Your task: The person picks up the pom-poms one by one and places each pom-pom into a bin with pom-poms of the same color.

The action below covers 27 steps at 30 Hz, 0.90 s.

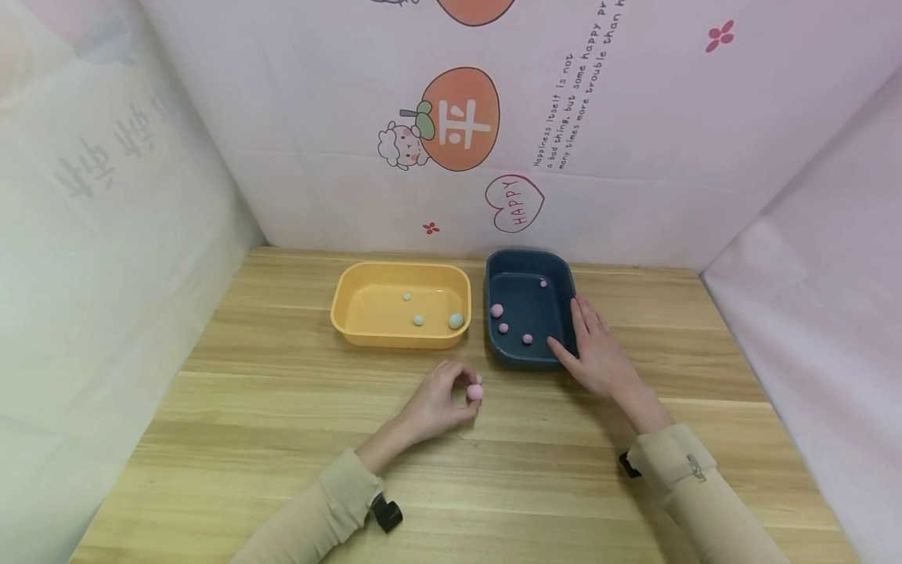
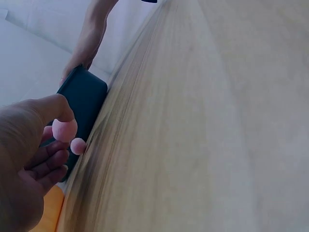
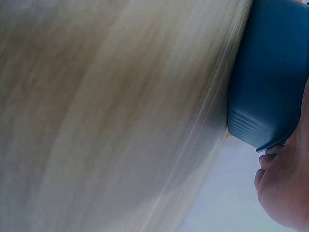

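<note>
My left hand [image 1: 438, 401] pinches a pink ball [image 1: 475, 392] between thumb and fingers, a little above the wooden table. A smaller pink ball [image 2: 78, 146] shows close by the fingertips; whether they touch it is unclear. In front and to the right stands a dark blue box [image 1: 530, 362] with several pink balls [image 1: 496, 311] inside. My right hand [image 1: 599, 356] holds this box by its right wall, thumb over the inner side. The right wrist view shows bent fingers [image 3: 263, 166] against the rim from outside.
Left of the blue box is a yellow box [image 1: 402, 341] containing 3 pale greenish balls [image 1: 456, 321]. Both boxes stand near the back edge of the wooden table [image 1: 493, 486]. White printed cloth [image 1: 317, 157] hangs behind and at both sides.
</note>
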### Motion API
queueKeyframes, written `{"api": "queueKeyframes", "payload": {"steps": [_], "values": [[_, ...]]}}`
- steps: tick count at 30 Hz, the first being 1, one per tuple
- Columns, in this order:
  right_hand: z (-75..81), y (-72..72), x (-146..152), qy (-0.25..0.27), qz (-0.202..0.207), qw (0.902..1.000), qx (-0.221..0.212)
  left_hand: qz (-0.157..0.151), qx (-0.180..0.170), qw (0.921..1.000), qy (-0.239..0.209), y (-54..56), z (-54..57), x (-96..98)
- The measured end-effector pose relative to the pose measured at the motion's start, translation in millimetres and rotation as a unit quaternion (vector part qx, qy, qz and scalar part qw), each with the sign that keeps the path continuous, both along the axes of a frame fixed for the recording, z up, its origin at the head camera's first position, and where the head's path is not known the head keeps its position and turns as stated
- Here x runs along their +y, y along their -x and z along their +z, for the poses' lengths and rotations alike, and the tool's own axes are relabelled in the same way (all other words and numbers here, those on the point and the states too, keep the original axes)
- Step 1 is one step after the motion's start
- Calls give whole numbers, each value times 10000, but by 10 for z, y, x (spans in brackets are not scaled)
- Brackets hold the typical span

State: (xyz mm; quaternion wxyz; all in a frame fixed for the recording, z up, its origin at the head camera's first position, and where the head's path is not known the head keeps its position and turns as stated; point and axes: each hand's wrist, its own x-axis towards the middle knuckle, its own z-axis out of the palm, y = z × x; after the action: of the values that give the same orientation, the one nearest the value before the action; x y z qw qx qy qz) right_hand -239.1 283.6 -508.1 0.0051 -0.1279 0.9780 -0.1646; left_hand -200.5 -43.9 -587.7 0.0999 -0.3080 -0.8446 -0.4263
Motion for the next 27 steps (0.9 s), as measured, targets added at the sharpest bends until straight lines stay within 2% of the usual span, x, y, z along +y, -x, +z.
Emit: {"api": "queueKeyframes", "payload": {"steps": [4,8,11,14,19,27], "values": [[-2,2,-3,6,3,10000,6,-101,-243,9995,-188,-9,56,-25],[-4,4,-3,-21,-3,10000,7,-237,-274,9980,-517,-62,260,-38],[-5,6,-3,-50,-5,10000,24,-219,-267,9977,-583,-103,419,-36],[-5,7,-2,-64,-7,10000,36,-113,-377,9978,-535,-118,496,-32],[-6,5,3,-35,-7,10000,39,-57,-440,9971,-623,-109,553,-30],[-18,10,12,-22,2,10000,65,-84,-205,9950,-973,-29,581,25]]}}
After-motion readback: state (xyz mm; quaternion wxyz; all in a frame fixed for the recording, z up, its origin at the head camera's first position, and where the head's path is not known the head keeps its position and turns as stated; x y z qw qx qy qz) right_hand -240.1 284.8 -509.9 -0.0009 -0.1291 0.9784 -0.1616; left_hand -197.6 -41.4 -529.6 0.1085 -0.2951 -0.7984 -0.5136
